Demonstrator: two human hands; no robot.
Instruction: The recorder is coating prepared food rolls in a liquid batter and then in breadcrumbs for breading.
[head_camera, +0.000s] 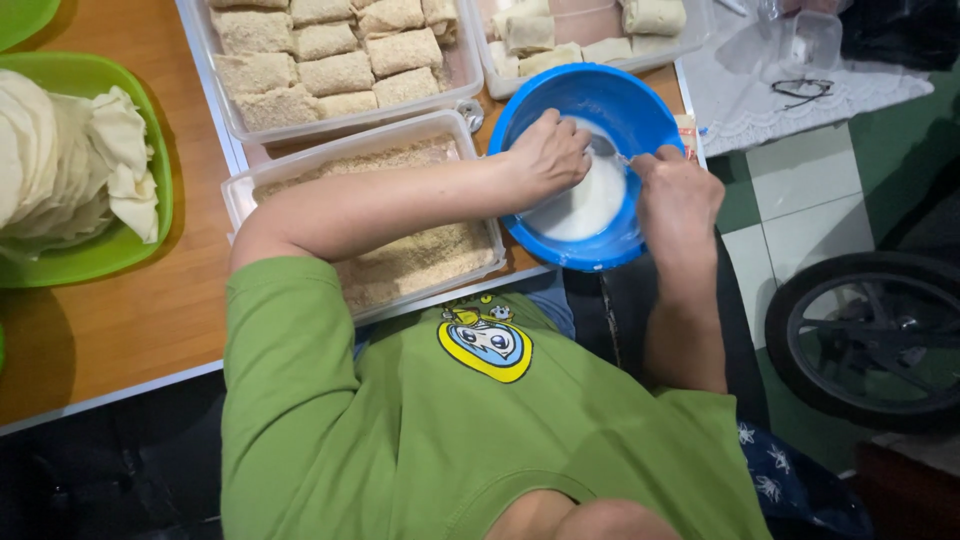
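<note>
Both hands (610, 175) in blue bowl (640, 115)

Head view — one camera on my head, looking steeply down, close over my chest, table (130, 330) edge and floor (790, 180).

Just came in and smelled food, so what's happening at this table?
A person in a green shirt leans over a blue bowl of white batter. The left hand dips into the bowl, and the right hand rests at its rim; what the fingers hold is hidden. Beside the bowl sits a clear tub of breadcrumbs. Behind it, another tub holds crumbed rolls, and a third holds plain ones. A green tray carries thin wrappers.
</note>
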